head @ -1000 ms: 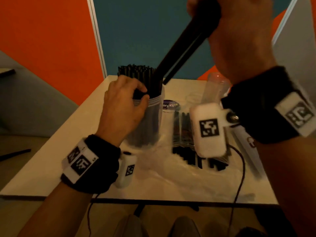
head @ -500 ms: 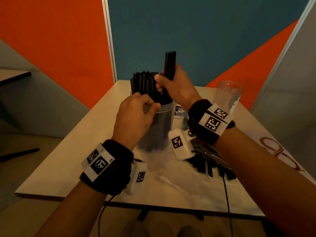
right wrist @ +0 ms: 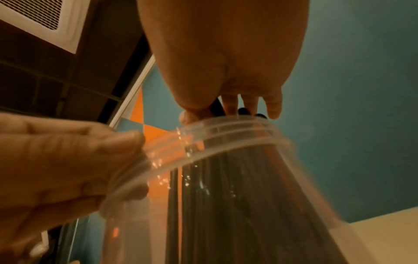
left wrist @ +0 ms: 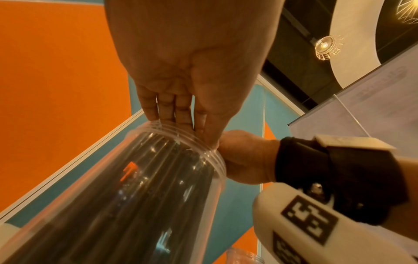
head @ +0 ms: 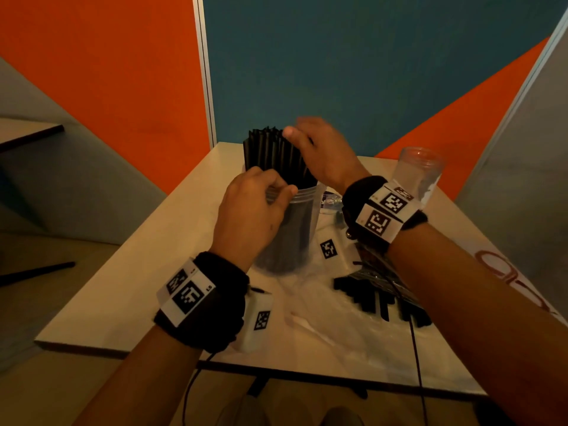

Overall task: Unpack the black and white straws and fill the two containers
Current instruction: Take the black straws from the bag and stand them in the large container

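Note:
A clear plastic container (head: 302,229) packed with upright black straws (head: 270,152) stands mid-table. My left hand (head: 281,189) pinches its threaded rim on the near left side, as the right wrist view also shows (right wrist: 126,148). My right hand (head: 302,130) lies over the straw tops with fingers extended, touching them. In the right wrist view its fingertips (right wrist: 251,107) reach down among the straw ends above the rim (right wrist: 237,133). A second clear container (head: 419,172) stands at the back right. More black straws (head: 368,298) lie in torn clear packaging.
Crumpled clear wrap (head: 322,333) covers the near part of the beige table (head: 138,281). A cable (head: 415,348) runs from my right wrist over the front edge. Orange and teal partition walls stand close behind. A dark rod (head: 37,272) lies on the floor at left.
My right hand has lowered the bundle of black straws into the container and let go. It now sits over the straw tops. My left hand has stayed on the rim.

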The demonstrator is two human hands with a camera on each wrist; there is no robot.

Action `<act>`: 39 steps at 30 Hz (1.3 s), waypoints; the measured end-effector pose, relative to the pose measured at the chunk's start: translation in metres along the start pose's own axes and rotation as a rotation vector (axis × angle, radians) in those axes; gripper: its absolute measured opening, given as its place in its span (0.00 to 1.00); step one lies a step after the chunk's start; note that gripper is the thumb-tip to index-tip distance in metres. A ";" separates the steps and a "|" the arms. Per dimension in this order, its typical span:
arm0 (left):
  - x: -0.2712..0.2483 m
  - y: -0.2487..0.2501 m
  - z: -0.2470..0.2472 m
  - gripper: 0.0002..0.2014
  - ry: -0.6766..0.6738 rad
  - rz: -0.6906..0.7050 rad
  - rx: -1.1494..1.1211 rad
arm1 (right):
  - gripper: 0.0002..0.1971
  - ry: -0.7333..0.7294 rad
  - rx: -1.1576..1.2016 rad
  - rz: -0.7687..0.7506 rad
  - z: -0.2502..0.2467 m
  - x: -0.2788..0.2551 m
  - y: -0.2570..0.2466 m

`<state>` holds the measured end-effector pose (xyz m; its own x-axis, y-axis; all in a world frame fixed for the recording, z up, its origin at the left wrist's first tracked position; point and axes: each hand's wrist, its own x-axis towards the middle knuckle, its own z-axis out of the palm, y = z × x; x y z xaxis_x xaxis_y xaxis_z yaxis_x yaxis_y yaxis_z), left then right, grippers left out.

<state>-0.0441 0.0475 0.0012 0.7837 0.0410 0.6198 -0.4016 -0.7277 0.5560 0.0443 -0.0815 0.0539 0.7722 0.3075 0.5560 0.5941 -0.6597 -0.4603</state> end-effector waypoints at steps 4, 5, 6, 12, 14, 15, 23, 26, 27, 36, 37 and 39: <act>0.001 0.000 0.000 0.08 0.005 0.001 0.004 | 0.16 -0.099 0.005 0.040 0.001 -0.003 0.005; 0.001 0.000 0.000 0.08 0.006 0.001 0.003 | 0.16 -0.088 0.029 0.050 0.001 -0.003 0.006; 0.001 0.000 0.000 0.08 0.006 0.000 0.001 | 0.17 -0.087 0.061 0.072 0.000 -0.004 0.006; 0.001 0.001 -0.003 0.09 -0.026 0.029 0.022 | 0.23 -0.007 0.232 0.087 -0.013 -0.017 0.008; -0.003 0.006 -0.004 0.10 0.004 0.117 0.080 | 0.21 0.100 0.316 0.090 -0.025 -0.027 0.007; -0.007 0.012 -0.004 0.10 0.031 0.178 0.104 | 0.19 0.123 0.344 0.086 -0.033 -0.033 0.007; -0.040 0.041 0.044 0.24 -0.621 0.485 0.312 | 0.17 -0.183 0.239 0.161 -0.109 -0.118 -0.022; -0.032 0.037 0.068 0.22 -0.739 0.386 0.266 | 0.11 -0.536 -0.073 0.249 -0.110 -0.144 -0.036; -0.028 0.036 0.073 0.17 -0.737 0.351 0.228 | 0.09 -0.673 -0.187 0.263 -0.101 -0.150 -0.036; -0.012 0.040 0.081 0.03 -0.593 0.283 0.020 | 0.20 -0.744 -0.478 0.582 -0.013 -0.158 0.025; -0.012 0.041 0.080 0.03 -0.589 0.285 0.011 | 0.20 -0.720 -0.477 0.606 -0.005 -0.154 0.032; -0.013 0.042 0.079 0.03 -0.588 0.277 -0.008 | 0.22 -0.697 -0.473 0.656 0.009 -0.147 0.044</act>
<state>-0.0338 -0.0380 -0.0275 0.7781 -0.5313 0.3351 -0.6281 -0.6524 0.4241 -0.0410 -0.1495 -0.0541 0.9566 0.0213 -0.2908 -0.0166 -0.9917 -0.1272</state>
